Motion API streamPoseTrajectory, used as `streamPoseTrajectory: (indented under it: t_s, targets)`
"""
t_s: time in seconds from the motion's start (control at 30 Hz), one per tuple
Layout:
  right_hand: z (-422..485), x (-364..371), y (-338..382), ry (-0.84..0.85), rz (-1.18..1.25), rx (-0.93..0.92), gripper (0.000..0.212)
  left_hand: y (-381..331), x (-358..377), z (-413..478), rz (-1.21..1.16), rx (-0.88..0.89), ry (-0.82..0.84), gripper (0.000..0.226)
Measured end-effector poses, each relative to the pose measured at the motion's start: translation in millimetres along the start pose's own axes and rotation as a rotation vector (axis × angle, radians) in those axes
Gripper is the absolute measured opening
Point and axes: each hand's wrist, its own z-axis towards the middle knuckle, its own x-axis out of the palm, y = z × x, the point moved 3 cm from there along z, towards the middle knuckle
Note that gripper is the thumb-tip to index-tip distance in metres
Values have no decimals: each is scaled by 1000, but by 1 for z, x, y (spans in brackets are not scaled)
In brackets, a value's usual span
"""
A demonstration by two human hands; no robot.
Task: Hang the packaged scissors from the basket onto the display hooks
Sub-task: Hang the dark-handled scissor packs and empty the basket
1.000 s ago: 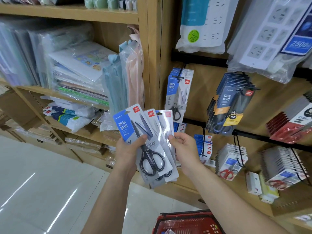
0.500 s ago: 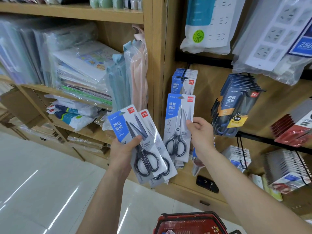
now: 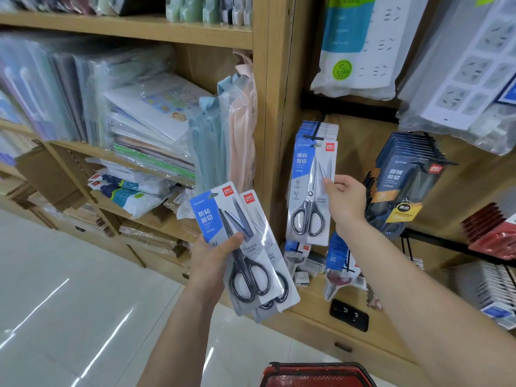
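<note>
My left hand (image 3: 213, 261) grips a fan of two blue-and-white scissor packs (image 3: 245, 250) with black-handled scissors, held low in front of the wooden upright. My right hand (image 3: 344, 201) pinches the right edge of one blue-and-white scissor pack (image 3: 307, 191) with silver blades. That pack is raised flat against a black display hook (image 3: 318, 129) that carries a row of matching packs, its top at the hook's tip. The red basket (image 3: 315, 374) shows at the bottom edge.
Dark blue scissor packs (image 3: 402, 180) hang on the hook to the right, red ones (image 3: 491, 233) farther right. Bagged power strips (image 3: 360, 46) hang above. Shelves of stationery (image 3: 145, 121) fill the left. A black device (image 3: 349, 315) lies on the lower ledge.
My right hand took one pack out of the fan and lifted it up and right to the hook with matching packs. My left hand stayed low with the two others.
</note>
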Motion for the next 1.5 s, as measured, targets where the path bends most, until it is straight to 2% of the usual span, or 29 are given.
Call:
streamPoseTrajectory:
  t_s: [0.17, 0.23, 0.3, 0.33, 0.4, 0.47, 0.5, 0.57, 0.73, 0.93, 1.1, 1.27, 1.5]
  targets:
    - [25, 16, 6, -17, -123, 42, 14, 0, 2, 0, 3, 2, -7, 37]
    - [25, 17, 4, -60, -166, 89, 26, -1, 2, -1, -4, -1, -9, 36]
    - [8, 11, 2, -113, -180, 48, 36, -1, 1, 1, -11, 1, -15, 36]
    - [-7, 9, 2, -73, -161, 18, 30, 0, 1, 2, -14, 1, -15, 37]
    - [-44, 13, -10, 232, -114, 48, 13, 1, 2, 3, -26, -4, -19, 36]
    - [-87, 18, -21, 645, -118, 176, 18, 2, 6, 4, -41, -4, -20, 34]
    - [-103, 19, -26, 798, -99, 216, 22, 3, 9, 4, -38, -3, -18, 33]
    - [-120, 19, -31, 908, 38, 262, 22, 3, 14, 3, -26, 7, -4, 34]
    - [-119, 9, -33, 709, 114, 206, 19, 2, 23, 0, -29, 28, -10, 38]
    - [-117, 0, -34, 550, 196, 167, 15, -2, 26, -6, -4, 36, 0, 32]
    - [-101, -8, -40, 406, 164, 137, 14, -4, 17, -7, 19, 47, -21, 23]
    - [-77, -8, -31, 278, 128, 75, 12, -3, 11, -3, 109, 72, -16, 26]
    - [-43, -1, -15, 131, 87, 26, 15, -3, 12, 3, 233, 78, 96, 38]
